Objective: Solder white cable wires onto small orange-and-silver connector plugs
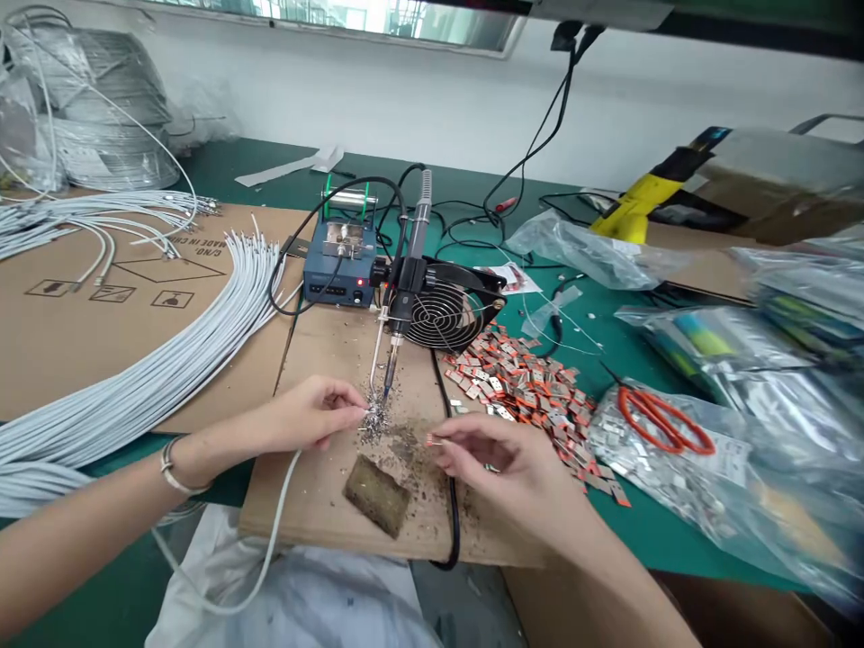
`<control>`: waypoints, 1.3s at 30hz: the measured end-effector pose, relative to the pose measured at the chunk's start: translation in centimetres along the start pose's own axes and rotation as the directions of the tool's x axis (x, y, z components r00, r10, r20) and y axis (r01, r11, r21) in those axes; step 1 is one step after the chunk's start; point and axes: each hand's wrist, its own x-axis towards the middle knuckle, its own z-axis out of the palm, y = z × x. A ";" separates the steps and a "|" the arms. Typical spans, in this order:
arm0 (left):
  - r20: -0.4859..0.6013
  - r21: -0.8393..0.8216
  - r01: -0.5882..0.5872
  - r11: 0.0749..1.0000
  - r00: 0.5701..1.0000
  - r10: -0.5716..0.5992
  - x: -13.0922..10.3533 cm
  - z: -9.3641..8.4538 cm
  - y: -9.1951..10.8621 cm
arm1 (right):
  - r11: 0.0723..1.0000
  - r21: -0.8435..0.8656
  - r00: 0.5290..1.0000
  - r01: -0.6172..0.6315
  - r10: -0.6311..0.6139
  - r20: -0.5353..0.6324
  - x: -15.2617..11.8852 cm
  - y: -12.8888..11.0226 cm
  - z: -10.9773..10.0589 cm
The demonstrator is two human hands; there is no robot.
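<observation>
Cable [277, 520], its end pinched in the left hand [317, 414] close to the iron [392, 353], with a small part [433, 441] gripped in the right hand [503, 454] — should the left fingers drift sideways, the tip — if hot — could burn skin or melt the jacket.

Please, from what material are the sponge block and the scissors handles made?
The sponge block: probably damp or dirty sponge, matte brown, judging by its rough, stained face. The scissors handles: likely plastic, smooth orange-red, judging by their even colour and rounded loops.
</observation>
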 end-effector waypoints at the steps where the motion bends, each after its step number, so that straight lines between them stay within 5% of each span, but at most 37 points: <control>1: 0.020 -0.005 0.008 1.000 1.000 -0.008 0.5 -0.1 0.1 | 0.995 0.086 0.998 -0.053 0.051 0.030 0.7 -0.3 0.6; 8: 0.118 -0.122 0.057 0.991 0.992 -0.043 1.1 -0.3 0.0 | 0.796 0.479 0.928 -0.371 0.306 0.212 4.0 0.2 3.1; 21: 0.074 -0.246 0.144 0.958 0.989 -0.130 1.2 0.1 -0.3 | 0.743 0.583 0.944 -0.328 0.283 0.169 3.8 1.0 3.1; 39: 0.109 -0.176 0.148 0.973 0.986 -0.130 1.2 -0.3 -0.2 | 0.738 0.569 0.930 -0.362 0.331 0.163 3.8 0.7 3.2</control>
